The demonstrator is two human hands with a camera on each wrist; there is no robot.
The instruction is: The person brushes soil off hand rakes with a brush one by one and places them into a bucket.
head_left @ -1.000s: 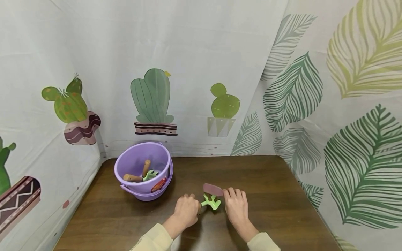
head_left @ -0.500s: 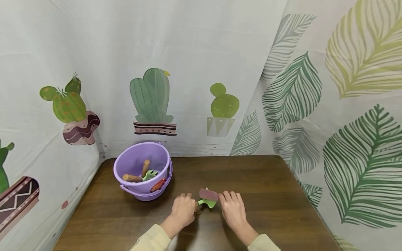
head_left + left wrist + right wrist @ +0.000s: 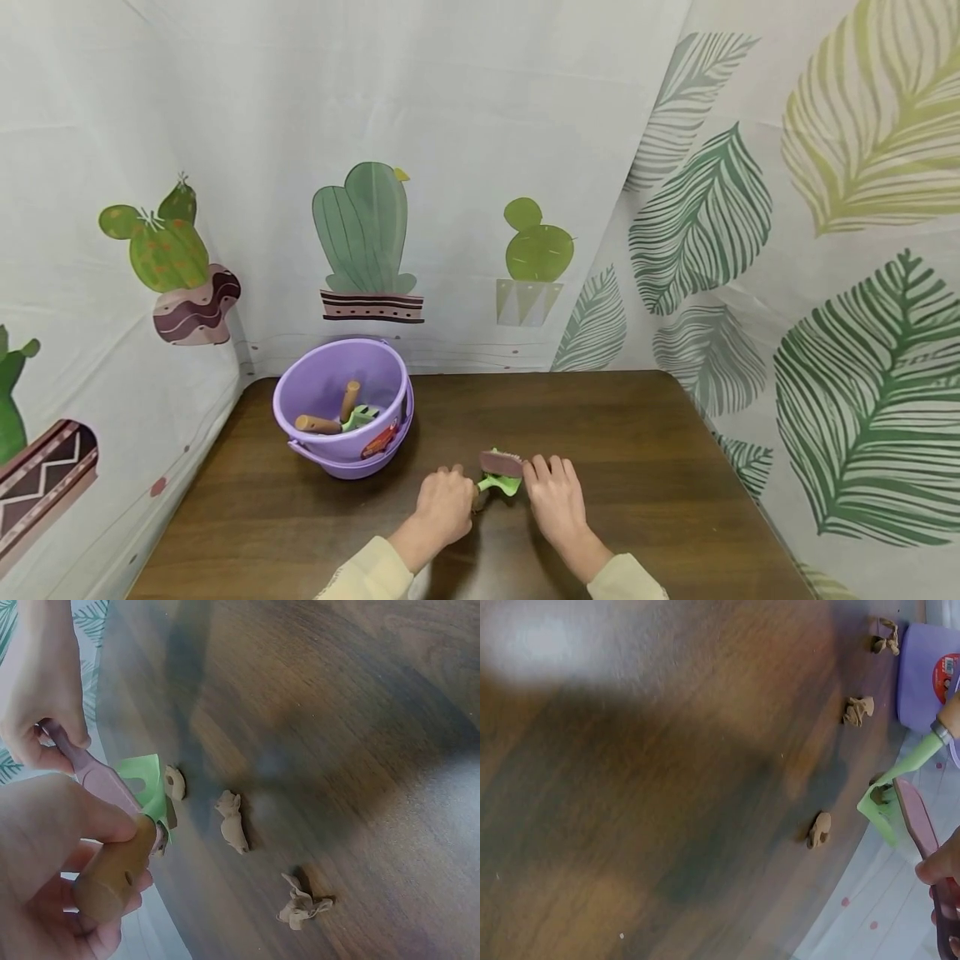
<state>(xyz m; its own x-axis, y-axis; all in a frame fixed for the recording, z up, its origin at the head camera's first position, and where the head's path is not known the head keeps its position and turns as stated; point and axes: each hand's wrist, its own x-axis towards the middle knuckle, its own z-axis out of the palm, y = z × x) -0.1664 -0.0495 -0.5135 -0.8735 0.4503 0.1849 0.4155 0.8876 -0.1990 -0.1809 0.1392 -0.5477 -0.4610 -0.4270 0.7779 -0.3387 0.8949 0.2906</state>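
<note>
My left hand (image 3: 444, 504) grips the wooden handle (image 3: 112, 881) of a small hand rake with a light green head (image 3: 154, 787). In my right hand (image 3: 555, 500) is the handle of a pink brush (image 3: 501, 463), pinched between thumb and fingers. The brush head overlaps the rake's green head in the head view. Pale bristles show between the two in the right wrist view, right at the prongs. Both tools are held above the table, over small brown crumpled lumps (image 3: 232, 821).
A purple bucket (image 3: 341, 450) stands tilted-looking at the back left of the dark wooden table (image 3: 600, 417). Inside it lie wooden-handled tools (image 3: 318, 424) with green heads. Several brown lumps (image 3: 820, 830) are spread on the tabletop. A printed curtain (image 3: 465, 125) hangs behind.
The brush has come down and toward me, from beyond the rake's prongs to over its green head, and its bristle edge now shows. The left hand keeps its grip; the bucket is unmoved.
</note>
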